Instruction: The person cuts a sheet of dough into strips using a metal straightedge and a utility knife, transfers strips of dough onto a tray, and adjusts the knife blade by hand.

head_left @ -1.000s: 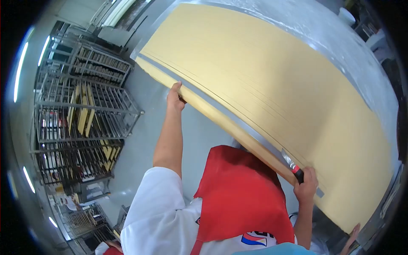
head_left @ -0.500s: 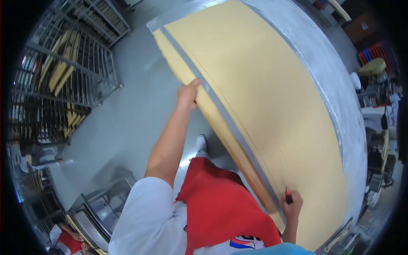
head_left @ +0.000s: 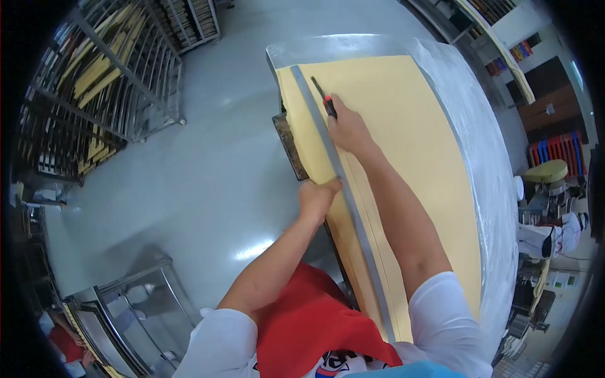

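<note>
Head view. A broad yellow sheet (head_left: 435, 164) is observed on the table (head_left: 328, 45), running from upper centre to lower centre-right of the frame; clear film (head_left: 488, 170) is noted along its right side. A grey straightedge (head_left: 362, 231) is laid lengthwise near the sheet's left edge. Hands: apart, both occupied. A knife (head_left: 330, 106) with a black and red handle is gripped in the right hand (head_left: 348, 129), upper centre, its blade directed toward the sheet's far end, just right of the straightedge. Whether the blade touches the sheet cannot be told. The sheet's left border (head_left: 309, 138) is clasped by the left hand (head_left: 320, 198), centre of frame, with the thumb at the straightedge.

Progress, as judged: a thin line (head_left: 376, 242) is seen beside the straightedge in the lower centre, so some marking or cutting is taken as done there. Its depth cannot be read. No separate piece is seen lifted away; the border lies in place at the table edge. Most of the sheet's right-hand expanse appears unmarked.
</note>
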Demonstrator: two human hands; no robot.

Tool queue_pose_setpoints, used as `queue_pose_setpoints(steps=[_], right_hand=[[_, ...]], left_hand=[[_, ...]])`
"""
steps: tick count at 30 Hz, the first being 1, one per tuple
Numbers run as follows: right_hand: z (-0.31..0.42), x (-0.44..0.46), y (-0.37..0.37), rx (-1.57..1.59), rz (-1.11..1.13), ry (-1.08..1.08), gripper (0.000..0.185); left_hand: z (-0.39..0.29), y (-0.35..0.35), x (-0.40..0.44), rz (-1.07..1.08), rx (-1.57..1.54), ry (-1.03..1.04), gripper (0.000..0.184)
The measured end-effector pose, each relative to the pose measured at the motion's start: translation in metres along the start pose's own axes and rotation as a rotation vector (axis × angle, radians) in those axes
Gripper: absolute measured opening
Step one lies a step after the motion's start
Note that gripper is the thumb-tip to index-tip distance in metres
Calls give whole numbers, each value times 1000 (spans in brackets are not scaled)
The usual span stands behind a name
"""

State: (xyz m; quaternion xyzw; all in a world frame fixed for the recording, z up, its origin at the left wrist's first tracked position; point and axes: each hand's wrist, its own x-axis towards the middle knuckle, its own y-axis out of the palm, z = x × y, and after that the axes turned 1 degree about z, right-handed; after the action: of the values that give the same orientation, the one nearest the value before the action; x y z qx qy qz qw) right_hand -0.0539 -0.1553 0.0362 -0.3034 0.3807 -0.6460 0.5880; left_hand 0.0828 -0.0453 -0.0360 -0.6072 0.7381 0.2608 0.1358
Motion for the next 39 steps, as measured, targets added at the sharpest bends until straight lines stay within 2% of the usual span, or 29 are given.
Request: queue_pose_setpoints(steps=[2, 5, 10, 12, 16, 18, 22, 24, 30, 32, 39], right_hand=[[15, 37, 2, -21, -4, 1, 58], [19, 71, 11, -69, 7, 10, 61], [25, 85, 9, -120, 57, -7, 62], [20, 88, 13, -158, 0, -91, 62], [25, 99, 5, -165, 40, -136, 61], [47, 102, -15, -136, 237, 44, 55], [62, 113, -32, -82, 320, 112, 48], [64, 112, -37, -129, 359, 96, 31], [67, 81, -47, -165, 386, 117, 27], [63, 61, -51, -173, 419, 121, 27], [57, -60, -71, -136, 463, 213, 37]], left_hand=[[-14, -2, 0, -55, 76, -24, 34], [-18, -7, 2, -19, 76, -7, 39], [-4, -8, 11, -40, 85, -34, 45], [-1, -8, 12, -30, 95, -53, 46], [7, -7, 14, -7, -15, -23, 46], [11, -6, 17, -7, -20, -15, 47], [11, -5, 16, -12, -21, -22, 44], [8, -6, 18, 12, -13, -41, 41], [26, -4, 27, 2, -42, -22, 47], [27, -5, 28, -58, 48, -8, 46], [10, -5, 22, -83, 62, -36, 48]])
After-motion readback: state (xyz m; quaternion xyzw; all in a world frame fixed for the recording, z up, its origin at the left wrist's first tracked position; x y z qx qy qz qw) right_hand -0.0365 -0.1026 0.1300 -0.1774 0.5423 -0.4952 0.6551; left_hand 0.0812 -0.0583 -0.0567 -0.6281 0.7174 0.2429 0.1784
